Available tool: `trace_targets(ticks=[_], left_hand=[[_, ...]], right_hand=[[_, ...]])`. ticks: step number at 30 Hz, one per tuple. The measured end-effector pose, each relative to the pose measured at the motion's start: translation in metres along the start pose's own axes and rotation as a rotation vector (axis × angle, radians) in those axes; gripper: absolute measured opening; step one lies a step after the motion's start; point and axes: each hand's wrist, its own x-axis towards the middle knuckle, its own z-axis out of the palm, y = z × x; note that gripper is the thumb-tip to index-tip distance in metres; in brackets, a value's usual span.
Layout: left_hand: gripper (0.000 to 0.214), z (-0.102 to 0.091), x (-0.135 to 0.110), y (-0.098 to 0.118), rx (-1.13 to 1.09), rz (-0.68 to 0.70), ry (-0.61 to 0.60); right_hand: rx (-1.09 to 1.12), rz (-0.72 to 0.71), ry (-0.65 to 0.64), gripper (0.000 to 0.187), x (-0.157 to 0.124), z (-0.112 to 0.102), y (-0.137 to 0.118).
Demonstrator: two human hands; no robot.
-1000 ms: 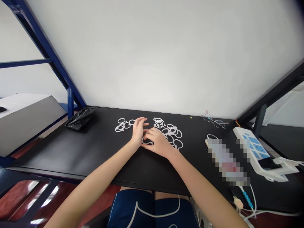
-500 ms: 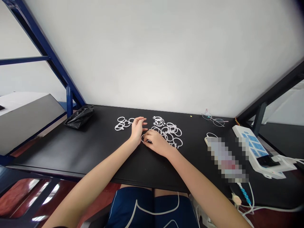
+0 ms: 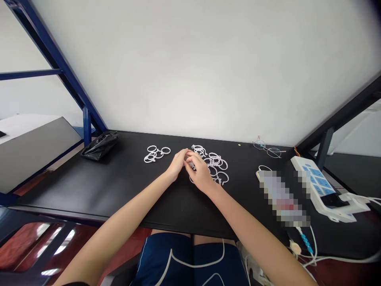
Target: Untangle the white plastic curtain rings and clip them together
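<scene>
My left hand [image 3: 177, 165] and my right hand [image 3: 199, 171] meet over the middle of the black table [image 3: 127, 178], fingertips together. Between them shows part of a white plastic curtain ring [image 3: 191, 164], pinched by the closed fingers of both hands; most of it is hidden. Right beside my right hand lies a loose pile of white curtain rings [image 3: 222, 177], overlapping one another, with small eyelets on some. Left of my left hand is a smaller group of similar rings [image 3: 165, 150], lying flat.
A crumpled black plastic bag [image 3: 100, 147] lies at the back left. On the right are eyeglasses [image 3: 274, 152], a blurred-out phone [image 3: 282, 198] on a cable, and a white power strip [image 3: 320, 184]. A pale wall [image 3: 208, 79] stands behind the table.
My left hand has moved slightly right, its fingers closing in to meet my right hand. My right hand has shifted a little to the right, and the ring at its fingertips is now mostly covered.
</scene>
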Motion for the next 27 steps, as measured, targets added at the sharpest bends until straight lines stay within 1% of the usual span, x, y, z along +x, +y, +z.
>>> trace_targets(ticks=[2, 3, 7, 10, 12, 15, 18, 22, 27], left_hand=[[0.038, 0.0014, -0.0011, 0.0004, -0.016, -0.025, -0.053], [0.039, 0.002, -0.0018, 0.0009, -0.006, -0.006, -0.061], [0.039, 0.0033, -0.0051, 0.0031, 0.134, 0.162, -0.015], [0.035, 0.0031, -0.0066, 0.0048, 0.191, 0.234, 0.022], [0.034, 0.0028, -0.0073, 0.006, 0.17, 0.233, 0.017], [0.039, 0.0026, -0.0079, 0.0078, 0.099, 0.178, 0.001], [0.043, 0.0024, -0.0077, 0.0081, 0.041, 0.154, 0.029], [0.048, 0.0014, -0.0059, 0.0065, -0.023, 0.156, 0.078], [0.052, -0.0007, -0.003, 0.0062, -0.075, 0.135, 0.164]], right_hand=[[0.0, -0.004, 0.049, 0.009, 0.0003, -0.0002, 0.0007], [-0.001, -0.006, 0.067, 0.009, 0.0005, -0.0004, 0.001], [-0.006, -0.017, 0.105, 0.01, 0.0012, -0.0009, 0.0007], [-0.034, -0.052, 0.148, 0.011, 0.0013, -0.0003, -0.0007], [-0.066, -0.07, 0.184, 0.01, 0.0012, 0.0003, -0.0018], [-0.117, -0.071, 0.245, 0.007, 0.0015, 0.0007, -0.003], [-0.136, -0.065, 0.273, 0.006, 0.0018, 0.0004, -0.0036], [-0.09, -0.042, 0.224, 0.001, 0.0005, 0.0007, -0.0033], [-0.069, -0.029, 0.184, 0.011, -0.0017, 0.0012, -0.0025]])
